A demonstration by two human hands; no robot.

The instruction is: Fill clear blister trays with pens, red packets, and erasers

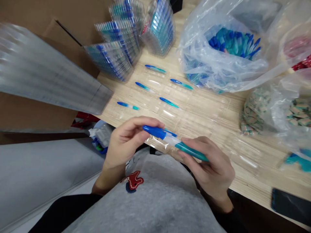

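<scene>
Between my two hands is a pen-shaped item (171, 139) with a blue cap and clip, a whitish middle and a teal barrel. It slants down to the right above the table's front edge. My left hand (127, 140) pinches the blue end with thumb and fingers. The teal end is gripped by my right hand (209, 161), its tip partly hidden by the fingers. Just beyond lie clear plastic blister trays (206, 115). Several similar blue-and-teal pens rest there, among them one pen (169, 102) nearest my hands and another pen (128, 105) to the left.
Filled clear packs (110, 61) stand at the back left, beside a tall stack of clear trays (55, 74). A plastic bag (194, 61) of blue and teal parts sits at the back right. Another bag (254, 111) holds small beige-and-green pieces. A phone (290, 205) lies front right.
</scene>
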